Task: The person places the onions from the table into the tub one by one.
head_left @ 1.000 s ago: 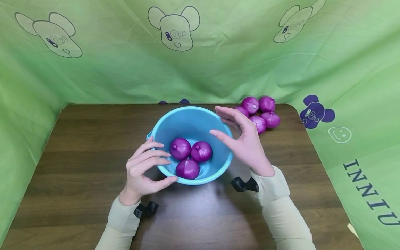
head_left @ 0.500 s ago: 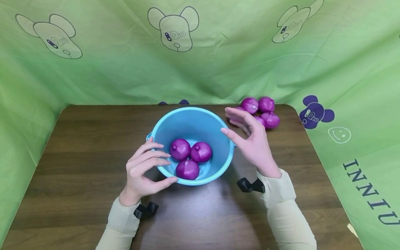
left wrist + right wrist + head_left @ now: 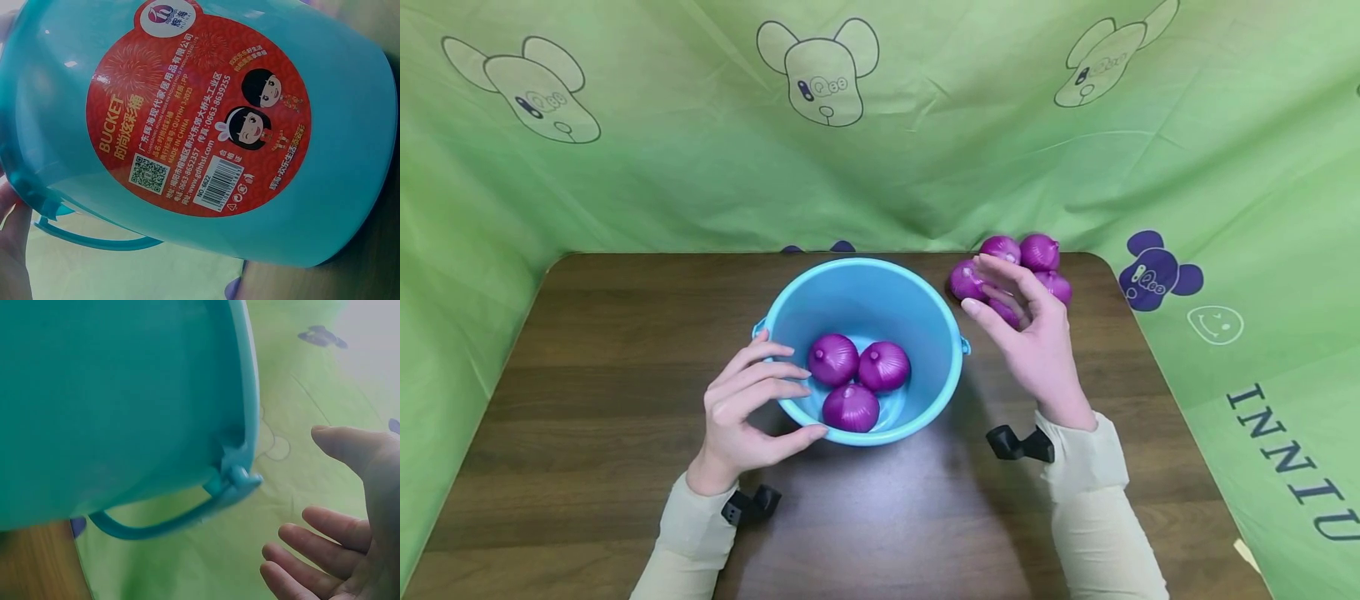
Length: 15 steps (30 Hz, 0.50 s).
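Three onions point(image 3: 832, 360) sat in the bucket point(image 3: 865, 300), left hand point(image 3: 747, 410) loosely spread on its rim point(image 3: 917, 427); the right hand point(image 3: 1036, 335), empty fingers parted, hung near more onions point(image 3: 1040, 251), apparently a reach wanting a grasp.

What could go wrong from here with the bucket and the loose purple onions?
The right hand could knock one of the loose purple onions: they are round and lie near the far corner of the table, so one might roll off.
The left hand is on one side of the blue bucket, so pressing there might tip it.
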{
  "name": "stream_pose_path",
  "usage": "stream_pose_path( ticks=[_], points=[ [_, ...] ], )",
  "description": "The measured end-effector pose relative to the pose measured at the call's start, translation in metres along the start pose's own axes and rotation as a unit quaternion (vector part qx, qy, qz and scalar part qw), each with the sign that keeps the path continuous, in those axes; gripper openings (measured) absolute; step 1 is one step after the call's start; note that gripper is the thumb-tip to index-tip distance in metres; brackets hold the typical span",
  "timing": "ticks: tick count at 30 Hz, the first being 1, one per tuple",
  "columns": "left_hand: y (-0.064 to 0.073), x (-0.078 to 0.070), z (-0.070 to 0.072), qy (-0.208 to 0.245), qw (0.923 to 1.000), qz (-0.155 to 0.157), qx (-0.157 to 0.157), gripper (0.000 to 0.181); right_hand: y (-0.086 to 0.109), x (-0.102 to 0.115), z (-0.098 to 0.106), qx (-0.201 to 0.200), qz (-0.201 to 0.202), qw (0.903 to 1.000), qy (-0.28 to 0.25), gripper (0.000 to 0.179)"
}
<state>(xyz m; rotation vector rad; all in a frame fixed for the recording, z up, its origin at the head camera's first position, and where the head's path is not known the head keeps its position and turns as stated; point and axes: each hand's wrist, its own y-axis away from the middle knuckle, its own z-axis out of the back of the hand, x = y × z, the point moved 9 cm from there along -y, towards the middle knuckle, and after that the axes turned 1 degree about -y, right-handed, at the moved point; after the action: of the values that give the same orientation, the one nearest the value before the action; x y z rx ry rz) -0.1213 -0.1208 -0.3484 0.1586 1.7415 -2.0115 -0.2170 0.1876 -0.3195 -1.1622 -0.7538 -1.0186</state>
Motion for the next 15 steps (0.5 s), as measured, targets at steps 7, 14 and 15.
stream_pose_path(
  ticks=[7,14,15],
  points=[
    [0.0,0.0,0.0,-0.003,1.0,0.003,0.001,0.043,-0.001,-0.004,0.013,-0.019,-0.002,0.9993,-0.032,0.048],
    [0.0,0.0,0.0,-0.002,1.0,0.005,0.001,0.043,-0.001,-0.007,0.024,-0.032,-0.002,0.9975,-0.062,0.044],
    [-0.001,0.0,0.0,-0.001,1.0,0.004,0.0,0.042,-0.001,-0.008,0.025,-0.032,-0.003,0.9974,-0.064,0.044]
  ],
)
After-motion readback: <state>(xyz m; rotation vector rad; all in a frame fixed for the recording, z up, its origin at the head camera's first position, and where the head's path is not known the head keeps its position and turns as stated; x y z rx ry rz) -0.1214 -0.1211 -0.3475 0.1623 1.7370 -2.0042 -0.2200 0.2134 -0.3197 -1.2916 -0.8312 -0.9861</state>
